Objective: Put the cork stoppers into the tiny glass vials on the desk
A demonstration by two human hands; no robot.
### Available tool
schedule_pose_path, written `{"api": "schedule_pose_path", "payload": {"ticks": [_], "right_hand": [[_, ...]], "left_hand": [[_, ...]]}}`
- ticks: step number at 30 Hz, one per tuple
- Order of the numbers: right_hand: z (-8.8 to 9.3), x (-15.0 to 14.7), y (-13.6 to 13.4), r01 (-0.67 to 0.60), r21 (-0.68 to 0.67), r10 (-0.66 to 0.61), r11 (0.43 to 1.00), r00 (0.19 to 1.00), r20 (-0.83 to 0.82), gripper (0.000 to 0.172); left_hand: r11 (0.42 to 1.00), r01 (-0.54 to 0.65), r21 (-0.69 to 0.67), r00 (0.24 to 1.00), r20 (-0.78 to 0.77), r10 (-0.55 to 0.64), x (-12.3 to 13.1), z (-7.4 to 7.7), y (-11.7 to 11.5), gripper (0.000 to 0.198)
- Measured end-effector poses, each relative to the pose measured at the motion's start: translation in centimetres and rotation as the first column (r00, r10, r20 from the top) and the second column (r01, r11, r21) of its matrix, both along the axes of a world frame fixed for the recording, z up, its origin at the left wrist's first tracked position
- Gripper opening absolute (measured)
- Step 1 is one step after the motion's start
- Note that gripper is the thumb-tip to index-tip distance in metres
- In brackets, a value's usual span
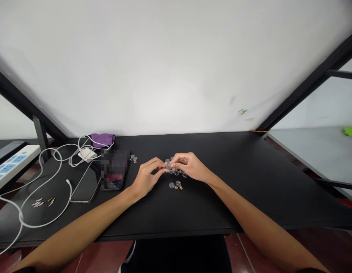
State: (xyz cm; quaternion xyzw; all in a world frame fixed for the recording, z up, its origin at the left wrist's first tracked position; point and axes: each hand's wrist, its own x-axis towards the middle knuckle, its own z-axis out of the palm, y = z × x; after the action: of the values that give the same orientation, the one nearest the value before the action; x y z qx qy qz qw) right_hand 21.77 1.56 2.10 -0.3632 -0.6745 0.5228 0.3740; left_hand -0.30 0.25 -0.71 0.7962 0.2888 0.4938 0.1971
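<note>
The left hand [147, 179] and right hand [190, 167] pinch a tiny clear bottle [168, 167] together, two corked bottles [175, 185] lying just below.

Office-type rm; blk desk [235, 197], pwr strip [13, 167]

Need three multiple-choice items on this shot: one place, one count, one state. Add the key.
1. Where is the purple cloth?
A) On the floor
B) Back edge of the table
C) Under the table

2. How many small glass globes sit apart below the hands?
A) One
B) Four
C) Two

3. How are the left hand and right hand placed?
A) Fingertips meeting over clear pieces
B) Flat and apart
C) Gripping the table's edge

1: B, it lies at the back edge.
2: C, two sit side by side.
3: A, both hands meet over the pile.
</note>
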Motion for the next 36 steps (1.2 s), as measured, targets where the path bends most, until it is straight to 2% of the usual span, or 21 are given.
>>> {"api": "schedule_pose_path", "payload": {"ticks": [18,25,36], "right_hand": [[0.4,0.5,-0.1,-0.027,0.07,0.022,0.997,0.997,0.072,0.029],[0.5,0.5,0.0,-0.018,0.089,0.01,0.996,0.996,0.093,0.031],[2.0,1.6,-0.3,-0.087,0.169,0.063,0.982,0.988,0.143,0.026]], "left_hand": [[1.0,-0.021,0.019,1.0,-0.003,0.021,0.0,0.5,0.0,0.013],[0.998,-0.056,-0.016,0.998,-0.011,0.055,-0.1,0.5,0.0,0.014],[0.999,-0.017,-0.05,0.998,-0.064,0.014,-0.2,0.2,-0.1,0.021]]}}
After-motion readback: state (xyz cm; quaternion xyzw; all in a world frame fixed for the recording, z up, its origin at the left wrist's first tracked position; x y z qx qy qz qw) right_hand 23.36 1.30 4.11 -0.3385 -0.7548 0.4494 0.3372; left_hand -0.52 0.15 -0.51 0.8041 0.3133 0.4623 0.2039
